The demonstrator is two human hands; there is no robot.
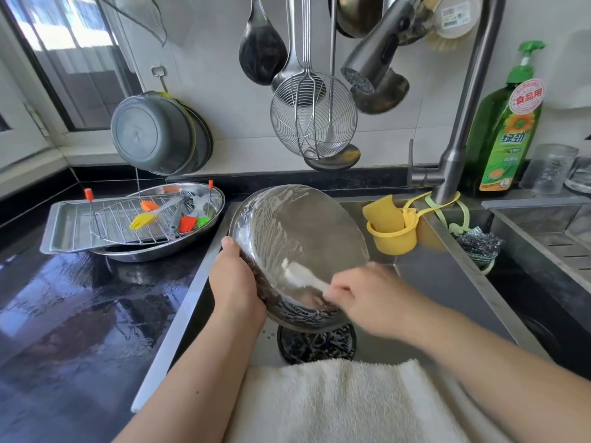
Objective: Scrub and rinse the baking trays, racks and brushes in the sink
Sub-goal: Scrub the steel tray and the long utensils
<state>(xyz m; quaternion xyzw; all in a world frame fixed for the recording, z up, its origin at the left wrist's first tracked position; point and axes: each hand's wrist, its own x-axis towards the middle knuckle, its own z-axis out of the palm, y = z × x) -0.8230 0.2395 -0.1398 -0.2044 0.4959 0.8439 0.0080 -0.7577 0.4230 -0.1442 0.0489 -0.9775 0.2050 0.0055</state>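
Here, at the centre of the frame, the left hand (236, 279) grips the rim of a soapy round tray (297, 251) tilted over the sink (447, 282). The right hand (364, 298) pinches a blurred white scrubber (303, 276) against it. Best to work in overlapping circles, turning the tray, rim included.

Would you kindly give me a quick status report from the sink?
Left hand grips soapy round tray over sink. Right hand scrubbing inside it. Nothing in the way.
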